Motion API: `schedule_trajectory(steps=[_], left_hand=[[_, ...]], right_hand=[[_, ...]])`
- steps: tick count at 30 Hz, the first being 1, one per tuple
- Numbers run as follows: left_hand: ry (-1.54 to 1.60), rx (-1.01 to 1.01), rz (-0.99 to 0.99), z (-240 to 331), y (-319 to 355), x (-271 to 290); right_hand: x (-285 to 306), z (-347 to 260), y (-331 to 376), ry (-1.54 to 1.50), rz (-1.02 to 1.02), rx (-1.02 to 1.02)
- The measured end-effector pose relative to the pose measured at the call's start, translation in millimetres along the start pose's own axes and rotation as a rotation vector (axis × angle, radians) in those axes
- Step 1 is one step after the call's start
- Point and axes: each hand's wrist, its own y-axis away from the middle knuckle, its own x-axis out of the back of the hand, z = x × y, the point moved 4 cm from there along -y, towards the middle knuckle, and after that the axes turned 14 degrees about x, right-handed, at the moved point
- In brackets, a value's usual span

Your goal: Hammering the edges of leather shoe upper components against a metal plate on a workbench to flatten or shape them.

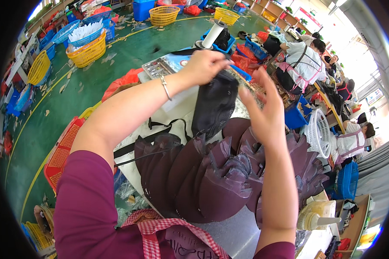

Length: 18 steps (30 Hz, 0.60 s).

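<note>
A: Hands, quick?
B: Left hand (205, 67), upper centre: fingers curled in, blurred, can't tell if it grips anything. Right hand (266, 114), right of centre: spread wide, thumb well off the fingers, nothing seen in it.
A: And the main thing?
B: Black bag-like piece (214, 105), upper centre, below the left hand and left of the right. Contact with either, can't tell.
A: Risks?
B: My call: it slips or flops over, since I see no sure hold. Its lower end comes down by the dark curved pieces (190, 177), mid-frame. Those overlap in rows, so a dragged edge or low forearm could push them out of order.
A: Strap?
B: Black strap (183, 125), left of centre, looks slack; could snag a wrist or catch a piece.
A: Anything else?
B: White spool (214, 34), top centre, just beyond the left hand: an overreach might tip it. Pale spouted container (317, 216), lower right, near the right forearm: a swinging elbow could knock it.
</note>
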Motion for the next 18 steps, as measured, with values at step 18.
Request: schedule_trajectory(steps=[18], left_hand=[[-1.017,0.323,-0.894,-70,160,33]], right_hand=[[41,2,-68,-1.038,0.194,-0.221]])
